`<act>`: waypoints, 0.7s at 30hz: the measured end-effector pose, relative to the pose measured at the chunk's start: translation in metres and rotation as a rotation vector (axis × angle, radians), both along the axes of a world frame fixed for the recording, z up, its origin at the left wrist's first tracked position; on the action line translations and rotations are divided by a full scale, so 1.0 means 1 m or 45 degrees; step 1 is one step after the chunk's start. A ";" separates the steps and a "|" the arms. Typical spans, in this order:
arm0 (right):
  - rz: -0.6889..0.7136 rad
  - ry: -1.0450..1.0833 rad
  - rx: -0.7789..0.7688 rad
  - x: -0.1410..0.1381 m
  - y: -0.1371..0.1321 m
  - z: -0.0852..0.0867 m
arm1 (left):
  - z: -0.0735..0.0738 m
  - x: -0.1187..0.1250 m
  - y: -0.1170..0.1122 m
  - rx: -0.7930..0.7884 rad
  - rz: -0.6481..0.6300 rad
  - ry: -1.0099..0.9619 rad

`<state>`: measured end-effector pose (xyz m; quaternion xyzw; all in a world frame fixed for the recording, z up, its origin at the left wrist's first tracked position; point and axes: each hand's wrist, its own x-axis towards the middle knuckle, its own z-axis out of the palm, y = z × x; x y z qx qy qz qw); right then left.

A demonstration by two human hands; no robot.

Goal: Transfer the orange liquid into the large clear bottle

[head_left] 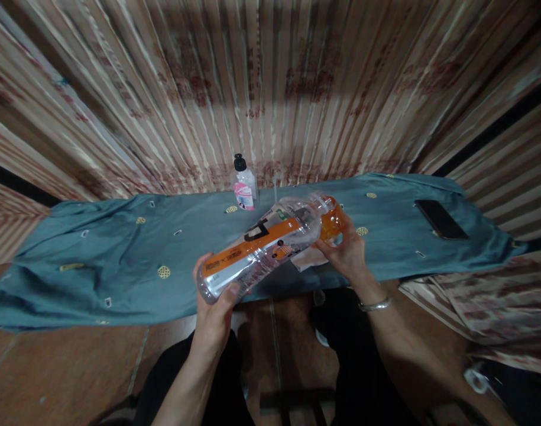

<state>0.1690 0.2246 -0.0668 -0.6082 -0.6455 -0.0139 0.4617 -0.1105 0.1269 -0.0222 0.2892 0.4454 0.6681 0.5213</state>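
My left hand (214,307) is closed around the base end of a large clear plastic bottle (256,248) with an orange and white label. The bottle is held tilted above the cloth, its neck pointing up and to the right. At its mouth, my right hand (343,248) is closed on an orange see-through cap-like piece (330,219). Whether this piece is fixed to the neck or only held against it, I cannot tell. A pale pink folded cloth (309,259) lies under the bottle's neck, partly hidden by my right hand.
A teal patterned cloth (119,260) covers the long narrow table. Towards the back stands a small clear bottle (243,188) with a black top and pink label. A black phone (441,219) lies at the right. Striped curtains (270,89) hang close behind the table.
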 end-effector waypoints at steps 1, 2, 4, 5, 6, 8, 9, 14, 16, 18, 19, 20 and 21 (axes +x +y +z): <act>0.000 -0.002 -0.002 0.000 0.000 0.000 | 0.000 0.000 0.000 -0.001 0.003 0.001; 0.001 -0.004 -0.003 0.000 0.000 0.000 | 0.000 0.000 0.000 -0.002 0.005 0.000; 0.004 -0.004 -0.010 0.001 0.000 -0.001 | 0.000 0.000 0.000 -0.002 -0.001 -0.004; 0.004 -0.003 -0.017 0.001 0.000 -0.001 | 0.000 0.000 0.000 0.000 -0.005 -0.006; 0.005 0.001 -0.025 0.001 0.000 0.000 | 0.000 0.000 0.001 0.002 -0.005 -0.007; 0.010 0.012 -0.038 0.001 0.000 0.000 | 0.000 0.000 0.001 0.006 -0.003 -0.006; 0.011 0.016 -0.041 0.001 0.000 0.000 | -0.001 0.000 0.001 0.009 -0.001 -0.005; 0.019 0.032 -0.044 0.000 0.000 0.002 | -0.001 -0.001 0.000 0.013 -0.010 -0.002; 0.016 0.037 -0.043 0.000 0.000 0.002 | -0.001 0.000 0.000 0.010 -0.012 0.005; 0.006 0.040 -0.039 0.000 0.000 0.002 | -0.001 0.000 0.001 0.005 -0.001 0.010; 0.007 0.040 -0.039 0.000 0.000 0.001 | -0.001 0.000 0.001 0.005 0.003 0.009; 0.012 0.040 -0.040 0.000 0.000 0.001 | -0.001 0.000 0.001 0.007 0.004 0.007; 0.018 0.040 -0.040 0.000 0.000 0.001 | -0.001 0.000 0.001 0.008 0.001 0.004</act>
